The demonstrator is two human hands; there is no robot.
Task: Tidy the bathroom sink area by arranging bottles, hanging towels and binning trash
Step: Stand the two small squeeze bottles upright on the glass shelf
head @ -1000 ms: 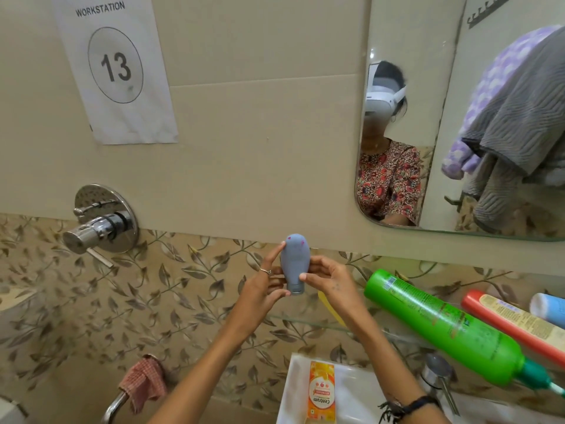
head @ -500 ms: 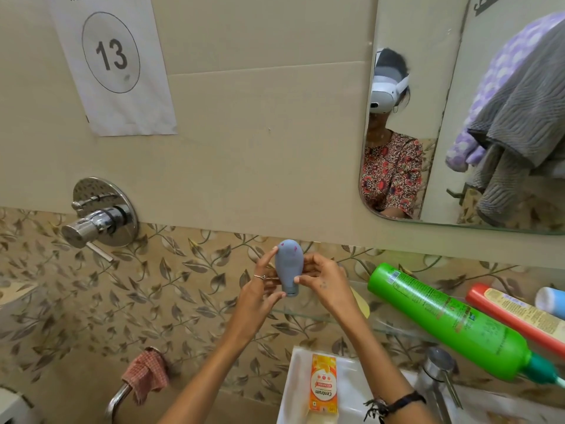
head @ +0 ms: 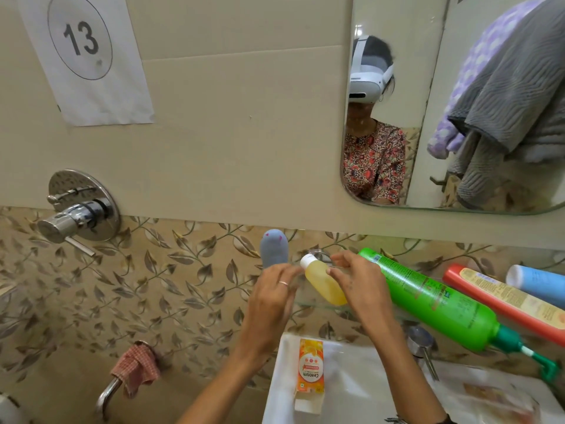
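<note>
A grey-blue bottle (head: pixel 274 248) stands upright at the left end of the glass shelf (head: pixel 318 306). My left hand (head: pixel 273 296) is just in front of its base, fingers spread and reaching toward the neck of a small yellow bottle (head: pixel 324 282) with a white cap. My right hand (head: pixel 359 284) grips that yellow bottle, tilted with its cap up and to the left, over the shelf. A big green bottle (head: pixel 434 298), a red-orange bottle (head: pixel 501 298) and a light blue bottle (head: pixel 539 283) lie on the shelf to the right.
An orange carton (head: pixel 310 365) lies on the white sink's (head: pixel 354 393) left rim, with the tap (head: pixel 420 342) behind it. A red checked cloth (head: pixel 136 367) hangs on a chrome bar at lower left. The mirror (head: pixel 434 117) reflects grey and purple towels (head: pixel 513 102).
Both hands held the grey-blue bottle earlier; it now stands on the shelf. My right hand has taken hold of the yellow bottle and lifted its cap end.
</note>
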